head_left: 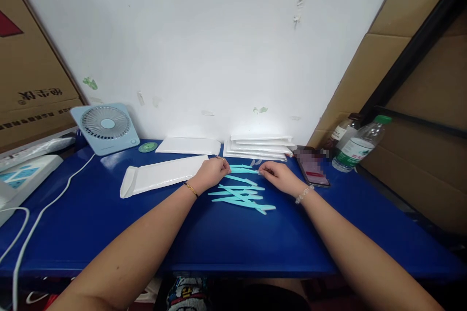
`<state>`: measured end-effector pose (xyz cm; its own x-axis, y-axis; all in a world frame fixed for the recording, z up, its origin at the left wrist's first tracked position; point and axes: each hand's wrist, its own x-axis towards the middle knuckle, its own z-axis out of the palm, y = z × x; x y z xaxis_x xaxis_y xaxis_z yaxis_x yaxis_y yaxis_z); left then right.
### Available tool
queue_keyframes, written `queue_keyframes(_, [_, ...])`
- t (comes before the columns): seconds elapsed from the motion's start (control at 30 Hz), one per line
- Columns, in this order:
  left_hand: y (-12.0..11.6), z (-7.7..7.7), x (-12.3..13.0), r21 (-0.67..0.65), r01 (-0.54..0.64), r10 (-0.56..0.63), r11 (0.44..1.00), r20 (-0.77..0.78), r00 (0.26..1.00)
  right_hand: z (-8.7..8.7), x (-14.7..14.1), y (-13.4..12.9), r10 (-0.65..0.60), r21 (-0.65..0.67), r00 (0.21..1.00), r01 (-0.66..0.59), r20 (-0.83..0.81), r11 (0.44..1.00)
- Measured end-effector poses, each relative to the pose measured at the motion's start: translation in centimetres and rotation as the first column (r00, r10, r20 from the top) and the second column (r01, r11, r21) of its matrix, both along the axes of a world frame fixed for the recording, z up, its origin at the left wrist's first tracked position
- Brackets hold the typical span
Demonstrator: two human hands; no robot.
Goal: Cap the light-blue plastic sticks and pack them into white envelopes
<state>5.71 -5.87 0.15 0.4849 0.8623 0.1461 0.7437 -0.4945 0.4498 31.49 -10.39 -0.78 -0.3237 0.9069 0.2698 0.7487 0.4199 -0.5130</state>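
- Head view: my left hand (211, 173) and right hand (280, 176) are at opposite ends of the far turquoise sticks (241, 171); the fingertips are small, so I can't tell whether either is clamped on one.
- The other sticks (239, 201) lie crossed on the table (233, 248), nearer me; dragging one could scatter its neighbours.
- Drawing my left forearm back could shift the white envelope (160, 175).
- A wide rightward swing could bump the phone (313, 169).

Farthest turquoise strips (241, 170) between left hand (211, 173) and right hand (280, 176)
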Motion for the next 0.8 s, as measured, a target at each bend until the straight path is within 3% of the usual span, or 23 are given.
queue_keyframes(0.27, [-1.0, 0.8, 0.2, -0.097, 0.133, -0.135, 0.986, -0.011, 0.991, -0.1, -0.1, -0.1, 0.136, -0.117, 0.986, -0.147, -0.099, 0.982])
queue_keyframes(0.4, [-0.7, 0.5, 0.3, 0.079, 0.067, -0.059, 0.995, -0.093, 0.994, -1.0, 0.5, 1.7, 0.012, 0.151, 0.999, -0.018, 0.038, 0.988])
queue_keyframes(0.5, [-0.2, -0.1, 0.3, 0.2, 0.043, -0.008, 0.979, -0.171, 0.985, -1.7, 0.8, 2.8, -0.052, 0.217, 0.984, 0.013, 0.172, 0.976])
queue_keyframes(0.6, [0.1, -0.4, 0.3, 0.205, 0.039, 0.003, 0.978, -0.201, 0.98, -2.0, 1.1, 3.0, -0.057, 0.148, 0.977, 0.027, 0.206, 0.989])
queue_keyframes(0.8, [0.1, -0.2, 0.4, 0.127, 0.017, 0.008, 0.992, -0.196, 0.98, -1.6, 1.7, 2.4, -0.119, -0.062, 0.987, 0.126, 0.106, 0.99])
